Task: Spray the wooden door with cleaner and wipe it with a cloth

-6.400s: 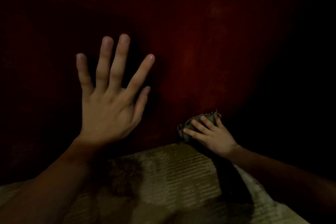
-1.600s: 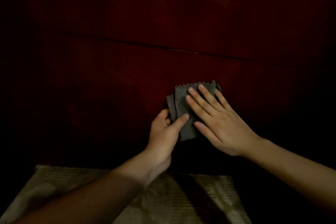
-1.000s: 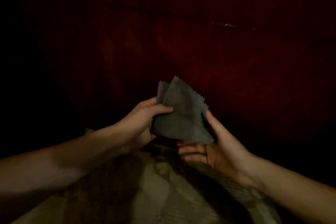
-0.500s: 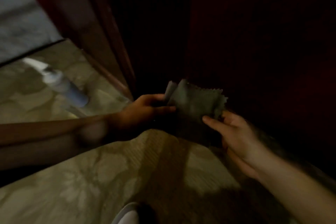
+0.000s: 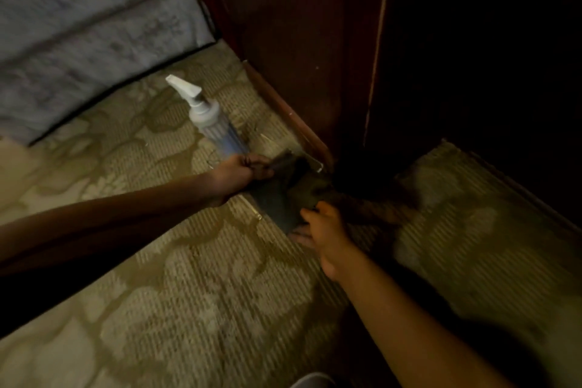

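no readable text, spray bottle (image 5: 217, 126) shows no legible label, nothing written on door (image 5: 299, 41)

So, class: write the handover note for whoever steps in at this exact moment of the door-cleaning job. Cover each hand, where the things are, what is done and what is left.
Left hand: fingers pinched on the far edge of the grey cloth, low over the carpet.
Right hand: gripping the cloth's near edge.
Spray bottle: standing on the carpet just beyond the left hand, near the door frame, in neither hand.
Wooden door: to the right, too dark to tell whether it is wet or clean.
Done: cannot be judged from this view.
Left: probably settle the cloth in one hand, spray if needed, wipe the door.
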Motion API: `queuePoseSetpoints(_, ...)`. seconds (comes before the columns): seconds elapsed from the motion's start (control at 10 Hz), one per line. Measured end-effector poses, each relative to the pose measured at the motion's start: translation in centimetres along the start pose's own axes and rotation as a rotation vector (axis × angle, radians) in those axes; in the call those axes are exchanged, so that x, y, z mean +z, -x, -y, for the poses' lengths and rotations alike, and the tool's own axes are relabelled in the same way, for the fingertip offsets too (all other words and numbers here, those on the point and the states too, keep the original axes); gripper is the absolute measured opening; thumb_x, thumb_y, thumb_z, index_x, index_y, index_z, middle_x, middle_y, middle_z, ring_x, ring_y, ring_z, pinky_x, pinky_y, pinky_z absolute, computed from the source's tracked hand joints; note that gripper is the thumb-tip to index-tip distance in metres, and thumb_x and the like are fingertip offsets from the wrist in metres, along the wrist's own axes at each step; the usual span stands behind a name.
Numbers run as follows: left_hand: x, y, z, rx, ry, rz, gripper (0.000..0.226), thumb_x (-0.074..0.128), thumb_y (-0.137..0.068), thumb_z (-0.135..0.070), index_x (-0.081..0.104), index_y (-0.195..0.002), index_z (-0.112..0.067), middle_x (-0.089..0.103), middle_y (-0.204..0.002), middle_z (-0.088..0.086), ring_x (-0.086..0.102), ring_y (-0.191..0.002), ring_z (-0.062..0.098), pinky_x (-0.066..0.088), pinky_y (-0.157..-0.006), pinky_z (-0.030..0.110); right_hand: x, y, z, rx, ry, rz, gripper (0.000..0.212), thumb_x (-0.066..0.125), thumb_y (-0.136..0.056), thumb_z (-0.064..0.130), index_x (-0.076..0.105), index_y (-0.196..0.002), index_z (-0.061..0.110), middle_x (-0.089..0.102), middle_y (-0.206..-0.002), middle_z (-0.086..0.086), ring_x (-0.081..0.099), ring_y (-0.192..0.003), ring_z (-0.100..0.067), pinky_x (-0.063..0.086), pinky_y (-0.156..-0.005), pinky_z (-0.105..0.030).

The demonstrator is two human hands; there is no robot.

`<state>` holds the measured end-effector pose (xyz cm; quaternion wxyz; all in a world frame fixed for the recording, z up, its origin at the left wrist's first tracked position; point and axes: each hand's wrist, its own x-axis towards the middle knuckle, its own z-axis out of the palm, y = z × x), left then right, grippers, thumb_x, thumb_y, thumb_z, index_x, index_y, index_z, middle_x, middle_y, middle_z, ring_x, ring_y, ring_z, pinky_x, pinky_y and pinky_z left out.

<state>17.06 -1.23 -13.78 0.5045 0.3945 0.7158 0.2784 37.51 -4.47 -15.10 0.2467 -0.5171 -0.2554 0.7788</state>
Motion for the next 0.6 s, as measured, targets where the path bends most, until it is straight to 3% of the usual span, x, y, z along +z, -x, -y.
queuePoseSetpoints(0.1,-1.7,-1.8,0.3,-0.001,0.015,-0.027,0.024,0.057,-0.1,0.003,0.072,-0.117,-0.005,0.076,-0.103,0.007,0.073,-0.091,0.016,0.062,-0.08,0.025,1.8,-2.2,0.7,0.042,-0.036,0.053,0.036,0.039,-0.108,0.0,0.048,-0.143,0.004,0.057,-0.138,-0.018,0.059,-0.121,-0.041,0.051,-0.083,-0.046)
queuePoseSetpoints(0.2,-2.6,-2.8,0.6,-0.032,-0.019,-0.032,0.027,0.053,-0.102,0.003,0.074,-0.109,-0.012,0.078,-0.1,0.003,0.075,-0.093,0.015,0.062,-0.083,0.028,2.4,-3.7,1.0,0.031,-0.051,0.107,0.037,0.043,-0.107,0.004,0.048,-0.142,0.015,0.054,-0.133,-0.009,0.054,-0.126,-0.036,0.048,-0.099,-0.051)
queuePoseSetpoints(0.3,-3.5,-3.9,1.2,-0.06,-0.048,-0.076,0.031,0.052,-0.101,0.004,0.075,-0.108,-0.015,0.076,-0.112,0.012,0.072,-0.107,0.026,0.061,-0.092,0.038,3.1,-5.0,0.6,0.05,-0.053,0.168,0.022,0.047,-0.104,0.006,0.054,-0.117,0.022,0.055,-0.121,-0.002,0.055,-0.102,-0.017,0.054,-0.083,-0.042)
queuePoseSetpoints(0.4,-3.8,-4.4,1.4,-0.091,-0.029,-0.087,0.031,0.052,-0.1,0.006,0.073,-0.105,-0.016,0.073,-0.112,0.013,0.074,-0.096,0.021,0.064,-0.078,0.029,4.1,-6.2,0.2,0.115,-0.056,0.186,0.019,0.047,-0.101,0.009,0.06,-0.11,0.019,0.059,-0.122,-0.007,0.058,-0.095,-0.018,0.051,-0.07,-0.033)
queuePoseSetpoints(0.5,-3.2,-3.9,1.3,-0.123,-0.144,-0.178,0.027,0.057,-0.099,-0.002,0.066,-0.122,-0.013,0.064,-0.117,0.011,0.064,-0.088,0.015,0.053,-0.065,0.021,3.7,-5.5,-0.3,0.114,-0.062,0.172,0.025,0.045,-0.101,0.004,0.065,-0.103,0.02,0.062,-0.108,-0.007,0.06,-0.089,-0.018,0.051,-0.073,-0.031)
queuePoseSetpoints(0.6,-1.3,-2.1,1.3,-0.019,-0.446,-0.297,0.026,0.062,-0.099,-0.019,0.066,-0.125,-0.017,0.066,-0.116,0.007,0.063,-0.102,0.023,0.052,-0.083,0.034,0.7,-1.2,-1.7,0.039,-0.082,-0.039,0.028,0.05,-0.103,0.006,0.068,-0.12,0.019,0.068,-0.121,0.0,0.065,-0.104,-0.014,0.053,-0.081,-0.024)
